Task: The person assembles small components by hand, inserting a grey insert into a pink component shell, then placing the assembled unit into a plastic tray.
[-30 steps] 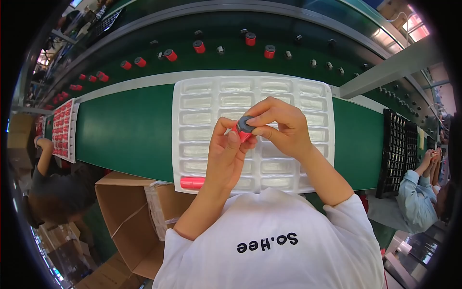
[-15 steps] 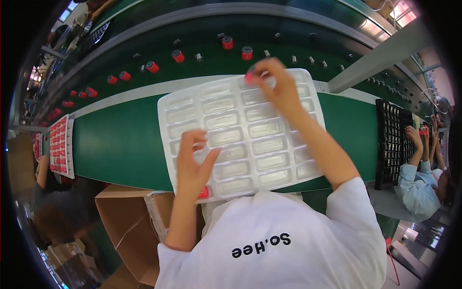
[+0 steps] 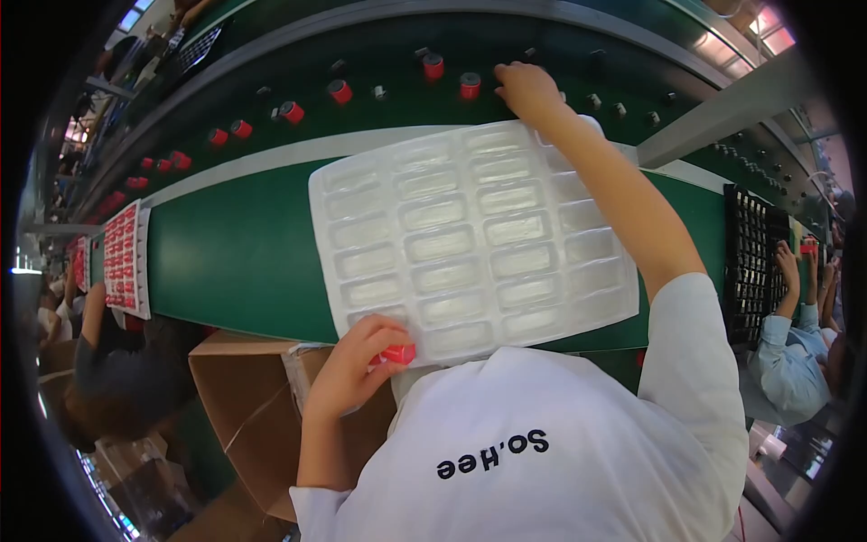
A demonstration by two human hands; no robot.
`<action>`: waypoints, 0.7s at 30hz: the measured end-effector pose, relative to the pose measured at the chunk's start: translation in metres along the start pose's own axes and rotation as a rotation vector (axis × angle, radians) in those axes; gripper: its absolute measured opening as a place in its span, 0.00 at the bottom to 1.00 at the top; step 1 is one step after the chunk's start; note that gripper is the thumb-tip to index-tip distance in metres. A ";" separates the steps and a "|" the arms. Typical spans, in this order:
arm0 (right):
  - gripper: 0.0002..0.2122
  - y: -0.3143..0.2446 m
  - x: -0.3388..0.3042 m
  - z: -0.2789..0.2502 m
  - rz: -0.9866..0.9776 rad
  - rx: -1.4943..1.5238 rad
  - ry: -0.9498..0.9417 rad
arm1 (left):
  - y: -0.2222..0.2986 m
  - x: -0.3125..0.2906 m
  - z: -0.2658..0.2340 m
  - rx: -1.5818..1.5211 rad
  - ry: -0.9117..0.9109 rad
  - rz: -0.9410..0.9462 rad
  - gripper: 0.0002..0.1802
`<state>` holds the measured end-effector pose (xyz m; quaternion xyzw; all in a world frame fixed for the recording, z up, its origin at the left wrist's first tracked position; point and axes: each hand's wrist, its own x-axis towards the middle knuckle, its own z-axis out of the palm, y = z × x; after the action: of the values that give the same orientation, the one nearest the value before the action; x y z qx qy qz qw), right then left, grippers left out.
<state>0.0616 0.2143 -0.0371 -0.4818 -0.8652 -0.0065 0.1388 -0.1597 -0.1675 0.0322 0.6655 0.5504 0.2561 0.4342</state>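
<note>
Far left, a filled tray of red pieces (image 3: 125,260) is lying on the green conveyor belt (image 3: 237,253), w/ another person's arm (image 3: 93,312) just under it. A cardboard box (image 3: 237,397) is sitting below the belt edge. The left hand (image 3: 354,369) is pinching a small red cap (image 3: 397,354) at the near edge of the clear plastic tray (image 3: 470,239), fingers closed round it. The tray is lying across the belt, pockets looking empty. The right hand (image 3: 526,88) is reaching past the tray's far corner toward red parts (image 3: 470,85) on the upper line; can't tell if it's gripping anything. A co-worker's hands (image 3: 799,262) are working beside a black tray (image 3: 748,262), far right.

red piece (image 3: 397,354) half hidden by left fingers (image 3: 375,339)
</note>
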 end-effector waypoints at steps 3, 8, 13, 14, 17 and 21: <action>0.09 -0.021 -0.013 -0.015 0.094 0.076 -0.117 | -0.019 0.002 -0.009 -0.546 0.086 -0.006 0.18; 0.07 -0.074 -0.067 -0.076 0.086 1.194 -0.244 | -0.016 0.032 -0.001 -0.929 0.317 0.072 0.17; 0.08 -0.115 -0.120 -0.120 -0.125 1.751 -0.252 | 0.017 0.076 0.027 -1.088 0.319 0.116 0.19; 0.08 -0.121 -0.127 -0.119 -0.135 1.827 -0.233 | 0.020 0.082 0.030 -1.088 0.307 0.118 0.19; 0.08 -0.123 -0.138 -0.119 -0.133 1.754 -0.166 | 0.029 0.093 0.039 -0.993 0.382 0.103 0.20; 0.10 -0.131 -0.155 -0.116 -0.150 1.517 -0.002 | 0.037 0.100 0.046 -0.757 0.661 0.136 0.22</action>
<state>0.0563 -0.0016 0.0523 -0.1942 -0.6633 0.5806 0.4304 -0.0765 -0.0859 0.0271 0.3793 0.4823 0.6623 0.4300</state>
